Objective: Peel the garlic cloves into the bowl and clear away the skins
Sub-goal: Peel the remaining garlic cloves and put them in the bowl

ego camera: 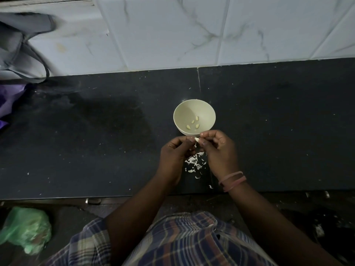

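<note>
A pale bowl [194, 110] stands on the dark counter [96, 141] and holds several peeled garlic cloves [193, 124]. Just in front of the bowl, my left hand [173, 157] and my right hand [219, 150] meet over the counter. Their fingertips pinch one garlic clove [197, 139] between them, with a strip of skin hanging from it. Below the hands, a scatter of white garlic skins [195, 163] lies on the counter. My right wrist carries pink bands.
A tiled wall [211, 31] rises behind the counter. A grey bag [21, 48] and purple plastic [9, 98] sit at the far left. A green plastic bag [26, 229] lies on the floor at lower left. The counter's front edge runs just below the skins.
</note>
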Available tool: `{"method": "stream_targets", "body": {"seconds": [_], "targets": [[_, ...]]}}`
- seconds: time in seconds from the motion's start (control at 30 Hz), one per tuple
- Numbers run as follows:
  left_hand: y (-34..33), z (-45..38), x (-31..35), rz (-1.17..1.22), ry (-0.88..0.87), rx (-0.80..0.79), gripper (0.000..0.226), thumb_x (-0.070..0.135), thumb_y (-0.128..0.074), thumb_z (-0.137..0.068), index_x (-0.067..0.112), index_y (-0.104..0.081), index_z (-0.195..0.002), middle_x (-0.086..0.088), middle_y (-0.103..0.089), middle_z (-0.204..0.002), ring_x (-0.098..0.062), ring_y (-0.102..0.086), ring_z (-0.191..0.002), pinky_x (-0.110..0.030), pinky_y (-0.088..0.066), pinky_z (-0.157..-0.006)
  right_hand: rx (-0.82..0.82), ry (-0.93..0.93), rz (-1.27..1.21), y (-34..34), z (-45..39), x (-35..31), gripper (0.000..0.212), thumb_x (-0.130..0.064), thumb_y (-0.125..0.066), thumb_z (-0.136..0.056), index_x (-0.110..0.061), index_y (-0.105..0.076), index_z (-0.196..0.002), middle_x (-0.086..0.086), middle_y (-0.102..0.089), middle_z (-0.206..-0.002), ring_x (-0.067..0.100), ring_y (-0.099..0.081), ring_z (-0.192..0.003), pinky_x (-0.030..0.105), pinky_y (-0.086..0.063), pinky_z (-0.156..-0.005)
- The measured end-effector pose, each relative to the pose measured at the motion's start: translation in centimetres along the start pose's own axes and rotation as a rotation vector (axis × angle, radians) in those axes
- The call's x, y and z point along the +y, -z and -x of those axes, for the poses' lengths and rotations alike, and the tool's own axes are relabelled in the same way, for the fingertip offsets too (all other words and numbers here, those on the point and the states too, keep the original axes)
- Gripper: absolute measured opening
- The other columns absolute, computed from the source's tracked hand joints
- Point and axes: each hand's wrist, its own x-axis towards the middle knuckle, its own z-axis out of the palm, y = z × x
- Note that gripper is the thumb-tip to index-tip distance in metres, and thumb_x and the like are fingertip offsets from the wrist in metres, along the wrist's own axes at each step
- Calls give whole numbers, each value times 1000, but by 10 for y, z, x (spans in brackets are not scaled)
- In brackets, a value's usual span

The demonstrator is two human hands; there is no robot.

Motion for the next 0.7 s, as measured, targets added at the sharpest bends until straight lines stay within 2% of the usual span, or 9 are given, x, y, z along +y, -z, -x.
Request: {"method": "stream_targets", "body": {"seconds": [0.1, 0.27, 0.4, 0.5, 0.6, 0.7], "targets": [[4, -3, 2, -95, -37, -32, 9, 9, -67, -94, 7, -75, -93, -11, -72, -86, -17, -64, -78, -29, -52, -72, -50, 46, 103, 3, -1, -2, 16, 4, -64, -88, -9, -65, -97, 8, -72, -93, 20, -70, -88, 38, -60, -76], [11, -5, 4, -251, -66, -22, 8, 11, -70, -92, 5, -75, -95, -25, -72, -94, -22, -63, -78, -38, -51, -75, -97, 33, 160, 8, -6, -5, 20, 4, -61, -90, -10, -62, -104, 5, -72, -94, 18, -71, -90, 42, -60, -80], [6, -1, 1, -320, -97, 36, 9, 11, -69, -92, 6, -75, -92, -14, -76, -85, -16, -67, -75, -36, -53, -73, -1, -47, 50, 1, -6, 1, 15, 3, -68, -86, -5, -63, -97, 12, -73, -94, 26, -73, -90, 52, -59, -83], [2, 1, 1, -403, -137, 79, 10, 10, -67, -93, 6, -76, -91, -8, -78, -82, -15, -71, -75, -31, -56, -70, 71, -100, -79, -7, -2, -1, 9, 9, -66, -86, 1, -65, -91, 19, -72, -90, 30, -72, -85, 41, -62, -76], [0, 2, 3, -455, -178, 87, 11, 8, -66, -93, 6, -76, -90, -5, -78, -81, -12, -72, -75, -26, -55, -67, 77, -100, -107, -10, 1, -4, 10, 13, -62, -86, 8, -67, -94, 18, -72, -88, 20, -72, -80, 26, -60, -70], [1, 1, 4, -511, -198, 78, 11, 9, -66, -93, 6, -76, -88, -4, -78, -79, -8, -70, -71, -21, -52, -64, 69, -116, -135, -9, 1, -3, 11, 12, -63, -86, 9, -68, -95, 16, -72, -86, 16, -72, -77, 23, -59, -70]]}}
